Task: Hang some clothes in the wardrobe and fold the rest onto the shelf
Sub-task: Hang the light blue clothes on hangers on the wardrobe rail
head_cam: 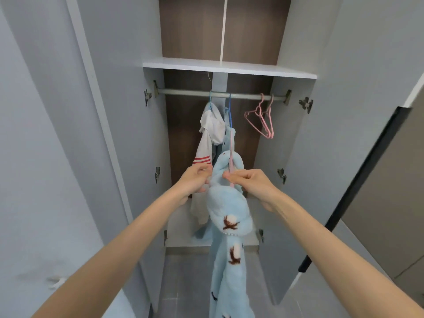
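Now midway through dressing a hanger, by the look of it. Holding the pale blue fleece garment (229, 212) up in front of the open wardrobe (183, 138), below the rail (188, 92) and not yet on it, most of its length trailing down toward the floor (183, 283). Left hand (195, 180) curled into the fleece at the neck, bunching it, probably to draw the opening over one shoulder of the pink hanger (232, 154). Right hand (250, 182) pinching hanger and cloth together at the other side of the neck, likely to stop the hanger sliding out meanwhile. Hanger seen edge-on, so no telling how far its arms sit inside the garment. Already on the rail: a white garment with red stripes (210, 131) toward the left, just beside a blue hanger (230, 115); two bare pink hangers (261, 118) further right, apart from the clothes, presumably kept ready for more pieces. Natural slot for this one, at a guess: the gap between blue hanger and spare pair. Shelf (229, 68) directly above the rail, the likely place for folded pieces. Worth watching: heavy, limp fleece, apt to slip off a thin hanger unless seated on both shoulders before lifting.
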Tool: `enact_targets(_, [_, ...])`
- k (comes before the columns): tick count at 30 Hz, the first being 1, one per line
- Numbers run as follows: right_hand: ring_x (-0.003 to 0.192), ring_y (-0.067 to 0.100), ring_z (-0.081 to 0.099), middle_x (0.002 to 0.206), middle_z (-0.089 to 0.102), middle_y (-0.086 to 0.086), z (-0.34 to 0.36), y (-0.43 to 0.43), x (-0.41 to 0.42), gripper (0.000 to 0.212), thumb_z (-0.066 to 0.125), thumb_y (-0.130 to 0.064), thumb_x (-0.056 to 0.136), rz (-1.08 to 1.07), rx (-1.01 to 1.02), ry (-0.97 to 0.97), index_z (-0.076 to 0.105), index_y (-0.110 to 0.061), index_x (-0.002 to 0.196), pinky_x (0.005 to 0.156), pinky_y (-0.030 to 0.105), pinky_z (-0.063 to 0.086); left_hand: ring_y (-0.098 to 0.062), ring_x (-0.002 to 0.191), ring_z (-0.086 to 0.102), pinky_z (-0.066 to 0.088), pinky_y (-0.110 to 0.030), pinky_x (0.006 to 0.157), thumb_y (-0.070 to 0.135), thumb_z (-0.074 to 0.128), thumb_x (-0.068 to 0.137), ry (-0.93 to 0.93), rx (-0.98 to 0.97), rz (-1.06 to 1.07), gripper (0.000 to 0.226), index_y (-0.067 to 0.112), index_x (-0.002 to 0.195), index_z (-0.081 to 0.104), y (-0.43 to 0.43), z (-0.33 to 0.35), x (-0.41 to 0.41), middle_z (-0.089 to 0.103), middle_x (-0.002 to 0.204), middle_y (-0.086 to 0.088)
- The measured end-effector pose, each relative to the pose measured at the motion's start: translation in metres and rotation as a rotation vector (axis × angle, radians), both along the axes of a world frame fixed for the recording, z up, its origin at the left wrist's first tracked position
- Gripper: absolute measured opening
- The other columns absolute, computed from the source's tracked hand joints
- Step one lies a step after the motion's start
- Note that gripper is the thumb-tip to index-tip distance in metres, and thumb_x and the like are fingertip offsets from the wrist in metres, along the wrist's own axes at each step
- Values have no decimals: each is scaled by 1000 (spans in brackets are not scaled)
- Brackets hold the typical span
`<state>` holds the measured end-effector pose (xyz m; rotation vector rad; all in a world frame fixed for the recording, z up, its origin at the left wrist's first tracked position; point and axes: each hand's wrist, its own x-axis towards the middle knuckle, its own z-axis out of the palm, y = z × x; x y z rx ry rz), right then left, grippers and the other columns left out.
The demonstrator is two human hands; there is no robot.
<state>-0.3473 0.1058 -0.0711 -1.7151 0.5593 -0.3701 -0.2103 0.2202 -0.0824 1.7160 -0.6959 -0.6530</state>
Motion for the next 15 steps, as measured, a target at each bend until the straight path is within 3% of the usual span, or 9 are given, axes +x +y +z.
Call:
enact_targets(3, [92, 11, 58, 107, 71, 0, 4, -9, 47, 24, 76, -31, 79, -34, 137, 0, 77, -14, 95, 68, 19, 44, -12, 105, 56, 51, -30, 86, 30, 45, 99, -122, 47, -24, 30, 17, 125, 53, -2, 13, 28, 56, 121, 1])
enact_targets(6, [103, 10, 55, 105, 69, -5, 7, -18, 90, 17, 74, -37, 79, -37, 122, -6, 78, -22, 85, 72, 20, 43, -9, 104, 52, 48, -28, 85, 39, 43, 98, -286, 76, -56, 32, 17, 120, 52, -2, 23, 47, 55, 121, 1])
enact_targets(9, [106, 10, 55, 101, 67, -11, 8, -26, 127, 15, 68, -41, 84, -15, 88, -13, 76, -28, 82, 80, 21, 42, -12, 112, 51, 45, -30, 93, 53, 42, 94, -334, 139, -109, 39, 22, 113, 55, -2, 32, 65, 54, 121, 4])
enact_targets(12, [108, 14, 52, 110, 62, -12, 8, -32, 159, 18, 58, -42, 92, 69, 58, -4, 73, -32, 92, 94, 28, 41, -13, 97, 55, 45, -24, 75, 50, 50, 91, -510, 296, -130, 31, 24, 106, 53, -5, 35, 83, 57, 102, 7])
enact_targets(15, [105, 15, 53, 106, 60, -13, 8, -41, 188, 20, 53, -38, 95, 131, 76, -3, 71, -30, 98, 95, 30, 40, -15, 81, 57, 43, -25, 62, 44, 53, 90, -619, 442, -14, 30, 21, 107, 50, -10, 31, 104, 59, 93, 4])
